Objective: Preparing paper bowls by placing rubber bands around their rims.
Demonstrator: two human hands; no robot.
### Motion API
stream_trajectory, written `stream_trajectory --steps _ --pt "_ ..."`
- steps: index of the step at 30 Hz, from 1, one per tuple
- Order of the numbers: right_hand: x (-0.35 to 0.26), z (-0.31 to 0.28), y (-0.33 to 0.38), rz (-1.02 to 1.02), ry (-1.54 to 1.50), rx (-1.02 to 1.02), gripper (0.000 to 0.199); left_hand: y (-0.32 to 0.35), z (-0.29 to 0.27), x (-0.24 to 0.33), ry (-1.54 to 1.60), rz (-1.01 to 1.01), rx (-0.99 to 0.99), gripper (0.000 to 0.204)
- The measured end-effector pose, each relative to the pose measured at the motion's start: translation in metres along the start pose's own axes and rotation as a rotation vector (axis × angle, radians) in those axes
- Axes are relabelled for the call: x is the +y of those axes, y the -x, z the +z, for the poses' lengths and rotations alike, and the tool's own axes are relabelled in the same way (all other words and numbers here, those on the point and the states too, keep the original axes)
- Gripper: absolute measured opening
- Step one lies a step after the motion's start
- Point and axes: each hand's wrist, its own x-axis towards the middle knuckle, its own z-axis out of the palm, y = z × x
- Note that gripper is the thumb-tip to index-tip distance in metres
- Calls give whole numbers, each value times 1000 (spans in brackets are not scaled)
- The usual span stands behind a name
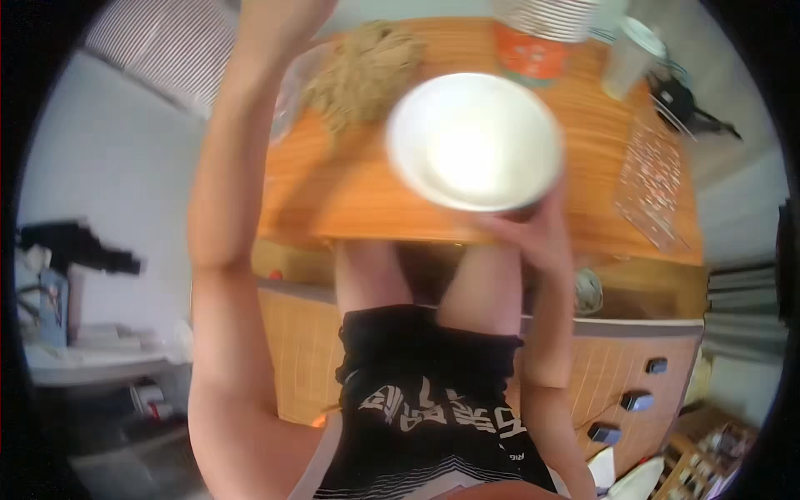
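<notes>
A white bowl is tilted so that its inside faces me, over the front part of the wooden table. My right hand is closed on its lower right edge, with the fingers partly behind the bowl. My left arm reaches far up and forward. At the upper edge of the view my left hand shows only in part, and its fingers are cut off. Nearest to that hand is a crumpled tan cloth, with a clear plastic piece beside it.
On the wooden table, a stack of white bowls rises above an orange-red container at the back. To the right are a translucent lidded cup, a black object and a speckled sheet. The table's front edge lies above my thighs.
</notes>
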Motion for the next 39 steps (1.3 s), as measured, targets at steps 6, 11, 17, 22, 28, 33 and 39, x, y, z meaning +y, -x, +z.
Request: stream_trajectory --steps 6,11,17,22,28,33,39 --pt "2 -17 16 48 155 47 67 188 -94 -96 17 -481 238 12" --pt "12 -3 -1 311 256 14 98 250 -84 -109 -317 -550 -128 15" --pt "21 13 -3 78 200 27 75 205 -68 -137 -687 362 -587 24" --pt "21 7 1 103 182 27 72 174 -57 -152 -790 546 -901 24" --pt "21 13 -2 153 132 10 89 188 -63 -162 -633 693 -754 16" --pt "19 14 -5 233 86 -42 115 245 -49 -109 -213 479 -562 16" --pt "12 40 -8 130 68 -12 83 330 -41 -9 394 279 -348 11"
